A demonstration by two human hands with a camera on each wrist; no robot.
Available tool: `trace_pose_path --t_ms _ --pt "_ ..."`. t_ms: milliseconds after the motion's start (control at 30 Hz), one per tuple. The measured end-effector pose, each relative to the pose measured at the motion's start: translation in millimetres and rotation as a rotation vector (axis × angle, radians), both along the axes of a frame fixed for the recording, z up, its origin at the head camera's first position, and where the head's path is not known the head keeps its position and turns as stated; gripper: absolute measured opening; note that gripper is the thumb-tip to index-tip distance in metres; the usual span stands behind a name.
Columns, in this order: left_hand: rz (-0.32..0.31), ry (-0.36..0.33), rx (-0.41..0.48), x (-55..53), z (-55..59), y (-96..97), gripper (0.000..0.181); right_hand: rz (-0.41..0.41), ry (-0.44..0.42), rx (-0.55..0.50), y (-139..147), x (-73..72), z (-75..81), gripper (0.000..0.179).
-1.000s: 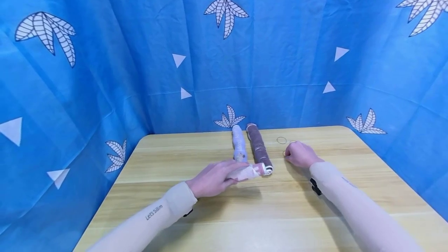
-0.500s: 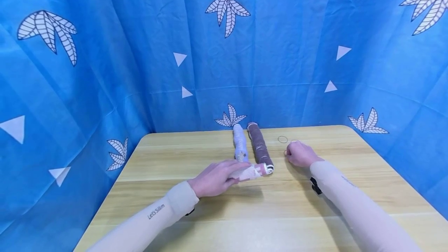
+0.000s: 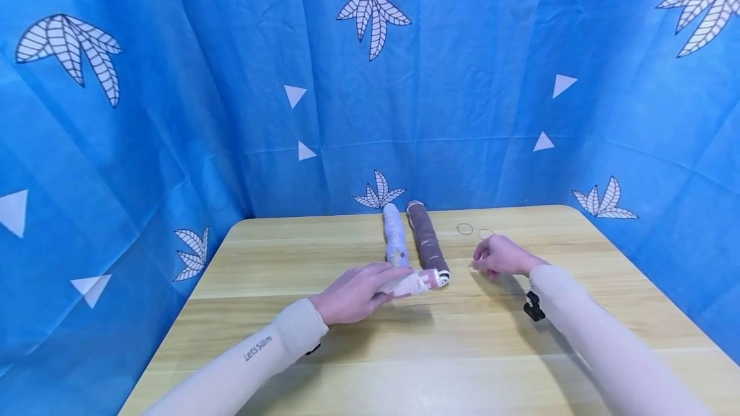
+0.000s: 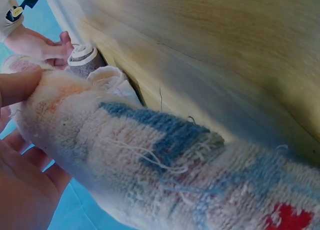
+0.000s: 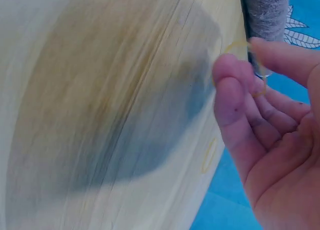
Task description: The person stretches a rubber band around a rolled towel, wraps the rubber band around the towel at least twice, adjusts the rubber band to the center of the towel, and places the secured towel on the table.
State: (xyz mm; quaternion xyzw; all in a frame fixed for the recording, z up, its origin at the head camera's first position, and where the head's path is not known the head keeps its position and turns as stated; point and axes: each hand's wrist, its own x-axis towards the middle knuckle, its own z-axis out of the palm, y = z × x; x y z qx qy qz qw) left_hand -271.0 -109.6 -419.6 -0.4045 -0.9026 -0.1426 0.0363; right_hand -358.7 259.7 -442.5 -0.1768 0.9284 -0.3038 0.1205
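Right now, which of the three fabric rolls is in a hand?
The pale patterned roll, gripped by the left hand; the lavender roll and the dark brown roll lie side by side on the table.

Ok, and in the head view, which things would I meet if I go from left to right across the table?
Left sleeve, lavender roll, brown roll, leftmost thin loop, right hand, right sleeve. I leave out the overlapping left hand and patterned roll.

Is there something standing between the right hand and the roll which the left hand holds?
Yes: in the head view, the near end of the brown roll lies between the right hand and the tip of the held roll.
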Motion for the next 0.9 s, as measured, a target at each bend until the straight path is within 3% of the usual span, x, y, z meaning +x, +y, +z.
trace_pose_path --t_ms 100,300,600,900 --pt "-0.009 0.000 0.001 -0.1 -0.5 0.4 0.061 0.035 0.014 0.051 1.4 5.0 2.1 0.009" --pt "-0.034 0.029 -0.005 -0.9 -1.9 0.9 0.062 0.074 -0.020 0.087 2.7 15.2 4.6 0.021" --pt "-0.021 0.007 -0.009 -1.3 -1.7 2.5 0.061 0.156 -0.353 -0.136 4.6 34.3 13.9 0.034" --pt "0.002 -0.009 0.000 -3.7 -1.1 3.6 0.063 0.344 -0.445 -0.279 -1.7 45.7 20.6 0.039"
